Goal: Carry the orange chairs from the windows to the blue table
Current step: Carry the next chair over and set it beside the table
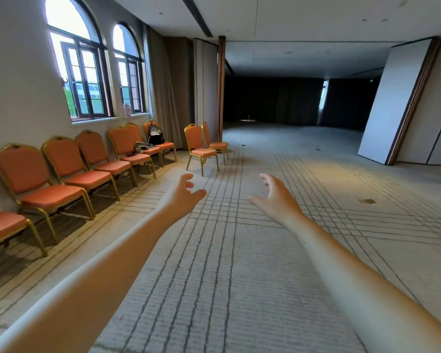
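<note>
Two orange chairs (paired) beyond both hands

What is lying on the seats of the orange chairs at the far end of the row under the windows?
A black backpack stands on the last chair; a crumpled grey cloth lies on the next. The backpack hides part of that chair's backrest.

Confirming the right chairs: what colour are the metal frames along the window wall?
Gold frames on the orange chairs; head view.
</note>
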Demonstrator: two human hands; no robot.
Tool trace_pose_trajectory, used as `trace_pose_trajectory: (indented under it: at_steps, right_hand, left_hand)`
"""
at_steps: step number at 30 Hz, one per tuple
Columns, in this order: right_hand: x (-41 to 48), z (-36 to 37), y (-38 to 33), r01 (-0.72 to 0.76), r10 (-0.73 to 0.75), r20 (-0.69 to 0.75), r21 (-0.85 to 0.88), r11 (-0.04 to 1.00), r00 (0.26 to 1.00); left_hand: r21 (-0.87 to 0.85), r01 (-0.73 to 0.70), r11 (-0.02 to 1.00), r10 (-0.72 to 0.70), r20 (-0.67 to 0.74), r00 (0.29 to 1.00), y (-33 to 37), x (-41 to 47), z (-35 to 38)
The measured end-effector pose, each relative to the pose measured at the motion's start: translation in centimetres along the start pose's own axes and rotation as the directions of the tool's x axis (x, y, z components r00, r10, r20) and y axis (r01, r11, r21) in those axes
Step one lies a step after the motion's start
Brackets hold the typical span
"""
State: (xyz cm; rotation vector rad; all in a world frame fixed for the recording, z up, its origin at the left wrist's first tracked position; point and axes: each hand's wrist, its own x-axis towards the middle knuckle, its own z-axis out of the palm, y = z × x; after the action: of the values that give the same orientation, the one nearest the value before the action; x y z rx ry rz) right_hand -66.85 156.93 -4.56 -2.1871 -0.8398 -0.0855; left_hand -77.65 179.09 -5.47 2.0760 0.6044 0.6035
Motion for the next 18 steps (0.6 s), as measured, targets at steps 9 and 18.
trace_pose_trajectory:
  at_steps: [9, 18]
  right_hand:
    - [22.0, 4.8, 8.5, -0.043, 0.043, 0.007, 0.003, 0.999, 0.999]
    - [48.4, 6.5, 18.8, 0.013, -0.013, 0.005, -0.053, 0.998, 1.0]
  left_hand:
    - [0.08, -0.019, 0.997, 0.013, 0.078, 0.997, -3.2, 22.9, 7.5]
    - [0.114, -0.036, 0.993, 0.033, 0.024, 0.999, -2.6, 48.4, 16.7]
